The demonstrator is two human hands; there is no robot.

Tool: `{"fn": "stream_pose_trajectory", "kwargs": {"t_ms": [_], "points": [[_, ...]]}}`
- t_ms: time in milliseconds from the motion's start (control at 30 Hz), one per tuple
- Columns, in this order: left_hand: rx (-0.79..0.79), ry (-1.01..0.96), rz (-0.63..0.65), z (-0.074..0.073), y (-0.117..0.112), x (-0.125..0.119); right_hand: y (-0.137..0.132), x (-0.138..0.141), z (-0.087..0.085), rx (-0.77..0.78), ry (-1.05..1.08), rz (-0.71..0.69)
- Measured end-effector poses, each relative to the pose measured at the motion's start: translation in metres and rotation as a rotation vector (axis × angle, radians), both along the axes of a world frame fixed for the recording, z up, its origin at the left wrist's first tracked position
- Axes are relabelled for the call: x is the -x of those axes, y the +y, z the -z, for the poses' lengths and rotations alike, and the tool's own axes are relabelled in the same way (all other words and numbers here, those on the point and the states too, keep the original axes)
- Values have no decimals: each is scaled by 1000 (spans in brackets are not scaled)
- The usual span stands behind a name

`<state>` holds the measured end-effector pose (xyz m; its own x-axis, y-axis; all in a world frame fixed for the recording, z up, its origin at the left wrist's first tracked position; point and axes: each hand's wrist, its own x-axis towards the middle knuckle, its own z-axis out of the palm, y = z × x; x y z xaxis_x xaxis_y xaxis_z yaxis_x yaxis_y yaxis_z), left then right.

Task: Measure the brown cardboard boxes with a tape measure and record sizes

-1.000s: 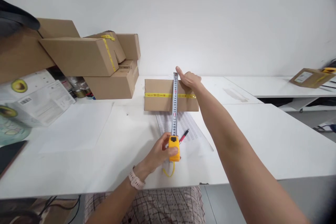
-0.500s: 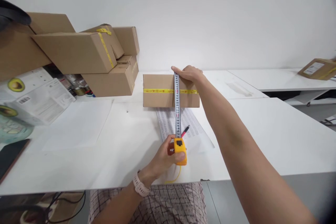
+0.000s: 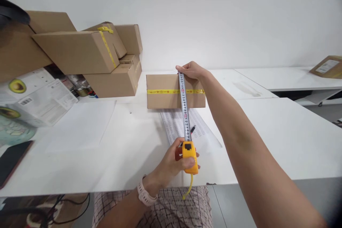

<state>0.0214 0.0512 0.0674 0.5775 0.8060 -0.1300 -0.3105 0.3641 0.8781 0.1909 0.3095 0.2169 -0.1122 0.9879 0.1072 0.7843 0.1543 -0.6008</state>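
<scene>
A brown cardboard box with a yellow tape band stands on the white table. My right hand pinches the end of the measuring tape blade at the box's far top edge. My left hand grips the yellow tape measure case near the table's front edge, a yellow strap hanging below it. The blade stretches straight from the case over the box. A printed sheet and a red and black pen lie under the blade.
Stacked cardboard boxes stand at the back left beside white avocado-printed packages. A dark phone lies at the left edge. A blank paper sheet lies left of centre. Another labelled box sits on a far right table.
My left hand has pulled the tape case toward me and slightly right, lengthening the blade. My right hand has closed on the blade end at the box's far edge.
</scene>
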Motion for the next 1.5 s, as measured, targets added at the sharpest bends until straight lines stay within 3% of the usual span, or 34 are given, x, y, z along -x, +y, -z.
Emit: {"fn": "stream_pose_trajectory", "kwargs": {"t_ms": [133, 533, 900, 1067, 1233, 1500], "points": [[-5, 6, -4, -4, 3, -6, 1, 0, -1, -31, -4, 2], [22, 102, -42, 22, -1, -8, 4, -19, -2, 78, 89, -123], [71, 115, -43, 26, -15, -27, 10, -20, -3, 96, 26, -168], [21, 135, -98, 18, 0, -26, 10, -9, -1, 36, 31, -119], [-24, 139, -95, 5, 14, -5, 21, -2, 2, -21, 48, -62], [-56, 139, -49, 16, 45, 20, 59, -6, 10, -94, 37, -69]]}}
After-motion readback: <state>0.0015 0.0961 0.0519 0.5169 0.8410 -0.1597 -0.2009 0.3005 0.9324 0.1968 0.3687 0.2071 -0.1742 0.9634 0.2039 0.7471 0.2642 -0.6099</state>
